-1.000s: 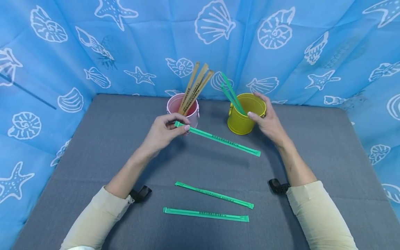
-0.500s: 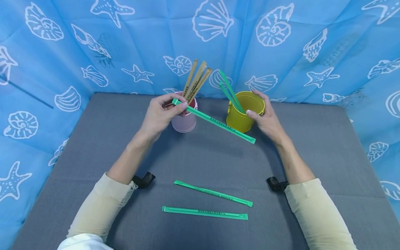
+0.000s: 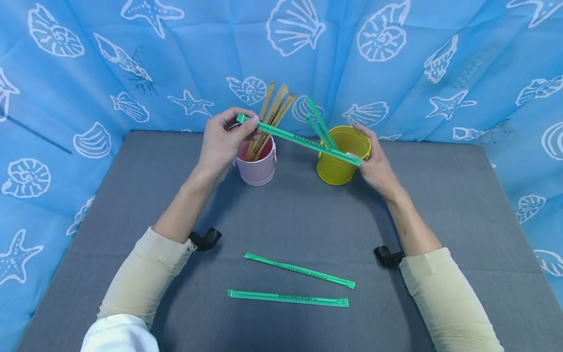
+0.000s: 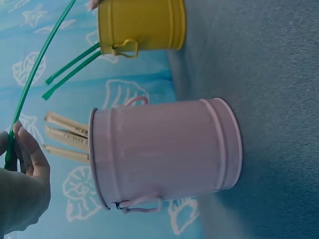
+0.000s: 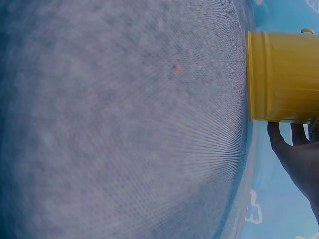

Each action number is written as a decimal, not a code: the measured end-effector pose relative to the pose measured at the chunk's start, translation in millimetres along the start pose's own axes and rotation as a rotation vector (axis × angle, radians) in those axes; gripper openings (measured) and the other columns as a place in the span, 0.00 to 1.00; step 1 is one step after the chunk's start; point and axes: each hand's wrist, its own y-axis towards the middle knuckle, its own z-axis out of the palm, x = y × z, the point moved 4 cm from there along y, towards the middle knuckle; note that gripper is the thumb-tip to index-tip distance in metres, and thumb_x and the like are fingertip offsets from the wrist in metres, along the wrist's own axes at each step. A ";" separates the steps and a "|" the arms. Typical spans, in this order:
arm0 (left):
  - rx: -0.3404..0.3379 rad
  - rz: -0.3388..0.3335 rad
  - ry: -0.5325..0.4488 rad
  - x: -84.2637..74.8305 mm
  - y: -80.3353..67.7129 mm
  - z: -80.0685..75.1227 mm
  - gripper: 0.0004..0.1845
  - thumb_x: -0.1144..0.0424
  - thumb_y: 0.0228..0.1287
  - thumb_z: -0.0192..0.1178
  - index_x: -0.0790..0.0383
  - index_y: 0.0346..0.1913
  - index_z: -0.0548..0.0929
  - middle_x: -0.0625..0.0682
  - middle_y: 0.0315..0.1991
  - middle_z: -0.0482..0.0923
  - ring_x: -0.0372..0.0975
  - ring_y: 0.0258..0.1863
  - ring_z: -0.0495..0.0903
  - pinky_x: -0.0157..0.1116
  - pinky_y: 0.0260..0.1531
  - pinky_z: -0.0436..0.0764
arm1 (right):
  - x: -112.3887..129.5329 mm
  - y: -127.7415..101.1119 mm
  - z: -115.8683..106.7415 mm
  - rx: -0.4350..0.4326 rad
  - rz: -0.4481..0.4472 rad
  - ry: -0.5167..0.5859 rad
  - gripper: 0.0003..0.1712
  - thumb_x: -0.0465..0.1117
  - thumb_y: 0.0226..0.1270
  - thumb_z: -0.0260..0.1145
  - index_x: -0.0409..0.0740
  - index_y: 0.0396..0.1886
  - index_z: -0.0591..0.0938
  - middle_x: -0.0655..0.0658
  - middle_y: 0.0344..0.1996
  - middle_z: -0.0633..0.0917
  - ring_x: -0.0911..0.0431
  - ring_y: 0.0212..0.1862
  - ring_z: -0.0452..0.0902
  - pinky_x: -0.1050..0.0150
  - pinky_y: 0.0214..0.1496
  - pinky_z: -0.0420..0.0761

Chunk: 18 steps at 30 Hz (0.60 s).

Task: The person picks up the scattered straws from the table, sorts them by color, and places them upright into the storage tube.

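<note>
With the left hand (image 3: 224,142) pinching one end of the green packet (image 3: 299,141) above the pink cup (image 3: 257,164), lower its far end into the yellow cup (image 3: 340,159), which the right hand (image 3: 374,164) grips steady.

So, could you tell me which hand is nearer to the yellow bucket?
The right. The right hand grips the yellow bucket at its rim and side, while the left hand is off to its left by the pink bucket, pinching a green wrapped stick.
</note>
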 end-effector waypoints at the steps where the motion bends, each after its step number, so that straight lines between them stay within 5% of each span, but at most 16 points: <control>1: -0.005 0.002 -0.004 -1.0 1.5 0.0 0.09 0.67 0.67 0.64 0.70 0.45 0.83 0.59 0.36 0.81 0.49 0.37 0.82 0.38 0.43 0.84 | -0.4 0.5 0.0 0.003 -0.003 0.010 0.40 0.32 0.70 0.63 0.46 0.77 0.56 0.39 0.73 0.61 0.47 0.68 0.62 0.56 0.69 0.62; 8: -0.022 0.040 -0.019 -1.4 11.2 4.7 0.07 0.69 0.67 0.64 0.70 0.43 0.84 0.58 0.35 0.81 0.49 0.36 0.83 0.41 0.45 0.83 | -2.3 -5.3 -0.4 0.011 0.036 -0.044 0.42 0.36 0.70 0.64 0.48 0.78 0.55 0.42 0.76 0.57 0.47 0.70 0.59 0.52 0.70 0.58; 18: -0.019 0.172 0.240 -10.3 18.9 17.2 0.09 0.64 0.66 0.66 0.68 0.43 0.86 0.59 0.35 0.84 0.50 0.35 0.85 0.39 0.40 0.82 | 2.2 -2.8 0.7 0.009 0.026 -0.050 0.42 0.41 0.70 0.65 0.48 0.78 0.55 0.42 0.76 0.56 0.46 0.72 0.57 0.46 0.72 0.55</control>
